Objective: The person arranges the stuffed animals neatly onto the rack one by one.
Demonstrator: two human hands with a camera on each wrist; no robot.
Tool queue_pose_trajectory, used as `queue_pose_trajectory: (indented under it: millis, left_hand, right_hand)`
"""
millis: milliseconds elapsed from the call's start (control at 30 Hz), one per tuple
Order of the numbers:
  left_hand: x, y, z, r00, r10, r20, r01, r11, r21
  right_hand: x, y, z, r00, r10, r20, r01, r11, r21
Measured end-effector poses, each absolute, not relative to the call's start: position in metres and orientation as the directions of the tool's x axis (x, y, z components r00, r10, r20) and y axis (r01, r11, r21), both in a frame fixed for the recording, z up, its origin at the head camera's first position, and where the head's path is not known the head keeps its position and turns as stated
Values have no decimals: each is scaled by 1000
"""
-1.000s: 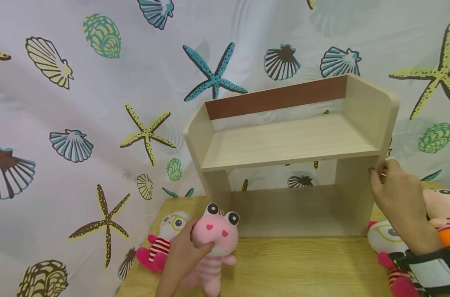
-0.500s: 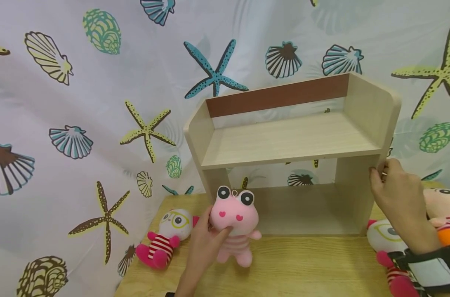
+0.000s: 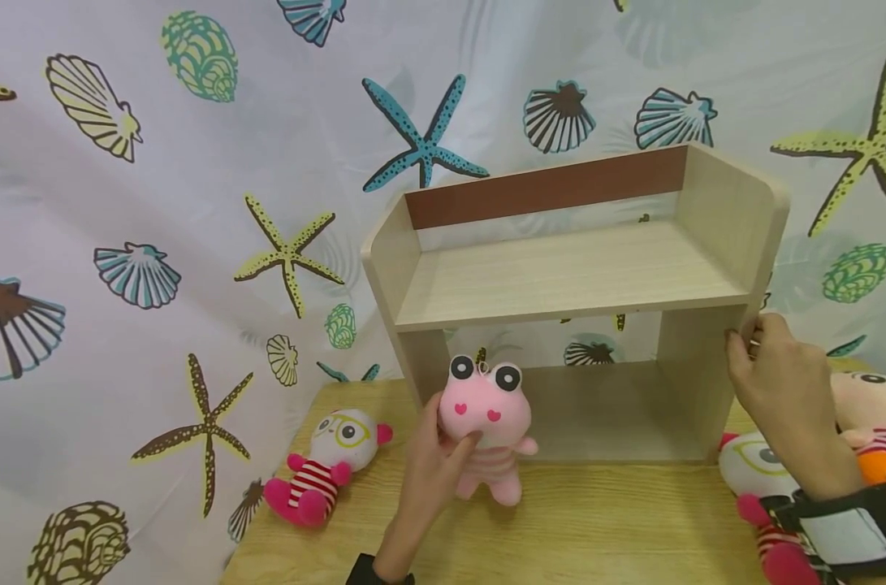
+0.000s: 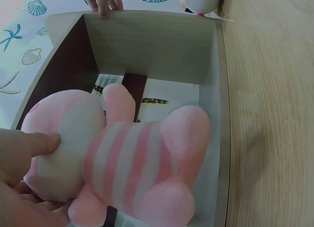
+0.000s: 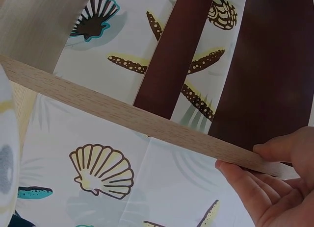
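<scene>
My left hand [image 3: 431,455] grips a pink frog plush toy [image 3: 486,410] by the side of its head, thumb across the front. The toy hangs upright before the lower left opening of a two-tier wooden shelf [image 3: 574,272]. In the left wrist view, the plush [image 4: 130,163] with its striped belly covers part of the shelf's inside, and the left thumb presses its face. My right hand [image 3: 786,382] pinches the front edge of the shelf's right side panel. The right wrist view shows that panel edge [image 5: 171,143] between the thumb and fingers of the right hand [image 5: 279,183].
A panda plush in glasses [image 3: 329,467] lies on the wooden table [image 3: 596,528] left of the shelf. Another panda plush [image 3: 764,496] and a doll in orange [image 3: 877,422] sit at the right, partly behind the right arm. A patterned curtain [image 3: 216,162] hangs behind.
The left hand has carried the frog plush rightward and up, from beside the left panda to before the shelf opening. The right hand keeps its hold on the side panel.
</scene>
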State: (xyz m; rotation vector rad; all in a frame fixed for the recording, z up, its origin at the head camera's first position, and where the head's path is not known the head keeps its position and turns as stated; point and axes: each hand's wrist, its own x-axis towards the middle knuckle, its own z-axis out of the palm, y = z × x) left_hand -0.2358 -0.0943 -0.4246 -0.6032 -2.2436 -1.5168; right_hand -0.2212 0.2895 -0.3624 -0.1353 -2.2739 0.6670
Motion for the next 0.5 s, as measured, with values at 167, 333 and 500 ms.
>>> queue_pose_trajectory:
  millis: [167, 333, 500]
  left_hand:
    - [-245, -87, -428, -826, 133, 548, 562, 282, 778]
    - [-254, -78, -432, -828, 134, 545, 561, 181, 808]
    - [-263, -70, -434, -839, 121, 531, 544, 157, 824]
  right_hand:
    - [-221, 290, -363, -704, 292, 648, -104, 860, -500]
    - [-221, 289, -364, -701, 298, 647, -97, 860, -501]
    - [-221, 288, -364, -708, 307, 636, -83, 858, -507]
